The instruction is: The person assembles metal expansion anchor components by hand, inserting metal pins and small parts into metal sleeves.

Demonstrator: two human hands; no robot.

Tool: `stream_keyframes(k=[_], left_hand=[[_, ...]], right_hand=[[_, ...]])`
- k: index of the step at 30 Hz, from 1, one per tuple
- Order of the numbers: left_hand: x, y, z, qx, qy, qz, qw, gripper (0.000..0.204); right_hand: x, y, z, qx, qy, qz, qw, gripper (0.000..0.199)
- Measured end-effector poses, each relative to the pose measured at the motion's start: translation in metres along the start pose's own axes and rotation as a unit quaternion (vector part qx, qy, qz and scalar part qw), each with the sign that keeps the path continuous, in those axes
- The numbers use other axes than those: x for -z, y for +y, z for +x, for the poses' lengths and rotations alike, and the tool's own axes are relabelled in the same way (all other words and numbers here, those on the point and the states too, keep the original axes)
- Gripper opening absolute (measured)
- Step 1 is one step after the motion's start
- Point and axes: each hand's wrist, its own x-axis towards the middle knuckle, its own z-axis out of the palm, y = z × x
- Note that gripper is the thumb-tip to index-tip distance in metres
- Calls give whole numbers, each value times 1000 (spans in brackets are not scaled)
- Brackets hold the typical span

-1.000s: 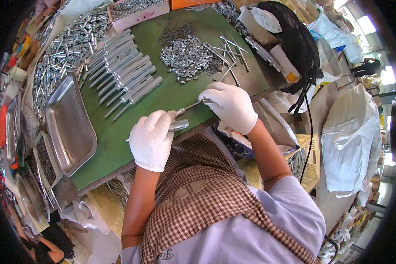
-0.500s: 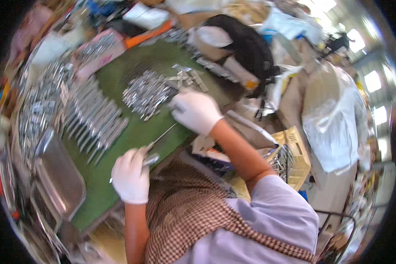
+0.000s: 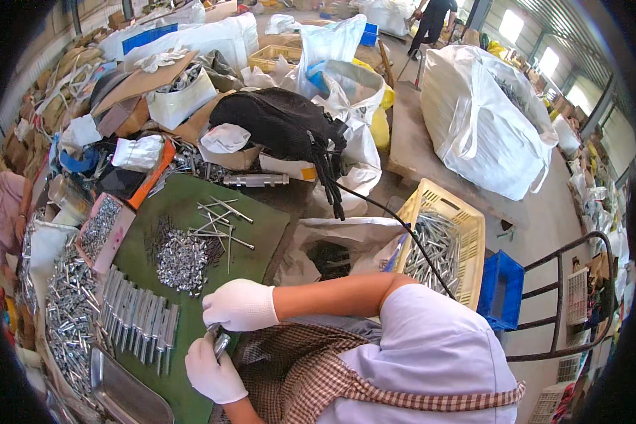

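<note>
Both hands wear white gloves and meet at the near edge of a green work mat [image 3: 261, 219]. My left hand [image 3: 215, 374] is closed round a shiny metal cylindrical part [image 3: 221, 344]. Just above it, my right hand [image 3: 242, 305] has its fingers pinched together at the part's upper end; what they hold is hidden. Beyond the hands lies a pile of small silver metal pieces [image 3: 181, 263]. Several long thin bolts [image 3: 222, 219] are scattered past it. To the left, metal bolt assemblies [image 3: 138, 318] lie in a row.
Loose bolts heap up [image 3: 71, 332] at the left, beside a metal tray [image 3: 124, 389]. A pink-edged box [image 3: 106, 226] holds small parts. To the right stand a yellow crate of rods [image 3: 466, 219], a blue bin [image 3: 502, 290] and a cart handle [image 3: 558, 283]. A black bag [image 3: 275, 120] lies beyond.
My right hand has come back from the small-parts pile to my left hand. The thin rod that stuck out from my left hand no longer shows. The view has turned and shifted.
</note>
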Motion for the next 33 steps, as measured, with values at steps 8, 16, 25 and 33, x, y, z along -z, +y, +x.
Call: stream_keyframes(k=[8, 16, 25, 33], left_hand=[[2, -5, 0, 0, -12, 24, 1000, 29], [-2, -6, 2, -14, -10, 21, 1000, 26], [-8, -11, -3, -24, 15, 28, 999, 30], [-8, -8, -2, 16, -12, 32, 999, 29]], right_hand=[[-3, -5, 8, 28, 5, 16, 999, 13], [5, -4, 14, 64, -59, -32, 996, 15], [10, -2, 31, 143, -122, -109, 976, 13], [14, -4, 42, 191, -141, -119, 964, 11]])
